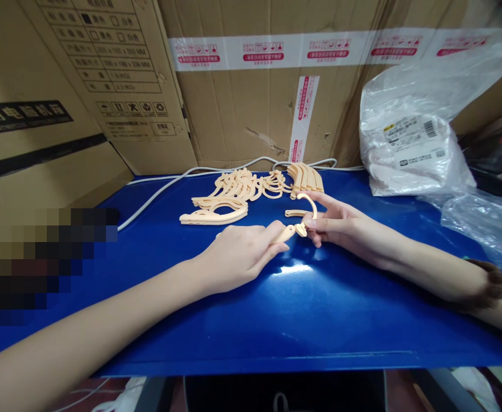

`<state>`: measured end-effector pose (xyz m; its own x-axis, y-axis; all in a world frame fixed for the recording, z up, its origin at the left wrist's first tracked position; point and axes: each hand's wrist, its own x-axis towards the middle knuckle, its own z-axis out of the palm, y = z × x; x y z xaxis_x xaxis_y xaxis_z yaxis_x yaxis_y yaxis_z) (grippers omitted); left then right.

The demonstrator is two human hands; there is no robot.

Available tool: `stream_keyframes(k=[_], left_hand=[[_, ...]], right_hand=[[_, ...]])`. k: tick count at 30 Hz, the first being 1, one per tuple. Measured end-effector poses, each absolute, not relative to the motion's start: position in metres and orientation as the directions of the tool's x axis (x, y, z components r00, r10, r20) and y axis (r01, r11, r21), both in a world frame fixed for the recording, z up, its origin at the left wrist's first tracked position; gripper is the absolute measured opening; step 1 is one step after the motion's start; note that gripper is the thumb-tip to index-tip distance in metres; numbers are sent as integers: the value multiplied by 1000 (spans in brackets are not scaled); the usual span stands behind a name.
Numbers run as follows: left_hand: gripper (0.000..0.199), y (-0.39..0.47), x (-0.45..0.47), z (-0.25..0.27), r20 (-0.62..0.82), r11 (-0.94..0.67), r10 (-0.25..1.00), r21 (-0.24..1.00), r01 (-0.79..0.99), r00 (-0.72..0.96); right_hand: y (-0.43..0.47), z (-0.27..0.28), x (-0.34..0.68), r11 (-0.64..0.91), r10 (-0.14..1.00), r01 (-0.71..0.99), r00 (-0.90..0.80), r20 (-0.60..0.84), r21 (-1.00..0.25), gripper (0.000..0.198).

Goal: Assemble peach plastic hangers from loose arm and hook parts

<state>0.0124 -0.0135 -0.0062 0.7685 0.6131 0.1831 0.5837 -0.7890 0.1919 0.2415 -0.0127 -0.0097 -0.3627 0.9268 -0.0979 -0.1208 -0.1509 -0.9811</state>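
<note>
Fingers of my left hand (244, 254) are closed round a cream plastic hanger arm (285, 233), its holed end poking out to the right. My right hand (340, 224) pinches a cream hanger hook (313, 203) by its base, the curve pointing up. Hook base and arm end meet or nearly meet between the hands; whether they are joined I cannot tell. Behind my right fingers lies a loose hanger arm (294, 213). Beyond my left hand are assembled-looking folded hangers (214, 217). Farther back sit a pile of hooks (237, 184) and a row of hanger arms (306, 177).
The blue tabletop (251, 326) ends at a front edge near me. Cardboard boxes (242, 109) wall off the back and left. A white cable (156, 194) runs along the rear. Clear plastic bags (414, 137) stand at right. A blurred-out patch (40, 263) covers the left side.
</note>
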Motion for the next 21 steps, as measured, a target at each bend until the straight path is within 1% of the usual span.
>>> stream_keyframes(k=[6,9,12,16,21], left_hand=[[24,-15,15,-5,165,-798,601,175,577,782],[25,-16,15,-5,142,-787,616,156,597,775],[26,-17,15,-6,137,-780,626,84,621,768],[23,-15,15,-8,195,-802,582,-23,597,790],[20,-14,15,-10,226,-814,552,-64,578,802]], right_hand=[[-13,-11,241,-127,926,-86,-367,-87,-988,79],[-14,-10,240,-109,924,-76,-374,-73,-991,77],[-14,-9,240,-97,925,-69,-374,-64,-993,76],[-13,-10,240,-85,925,-50,-375,-60,-995,75],[-14,-11,240,-79,929,-33,-364,-62,-996,75]])
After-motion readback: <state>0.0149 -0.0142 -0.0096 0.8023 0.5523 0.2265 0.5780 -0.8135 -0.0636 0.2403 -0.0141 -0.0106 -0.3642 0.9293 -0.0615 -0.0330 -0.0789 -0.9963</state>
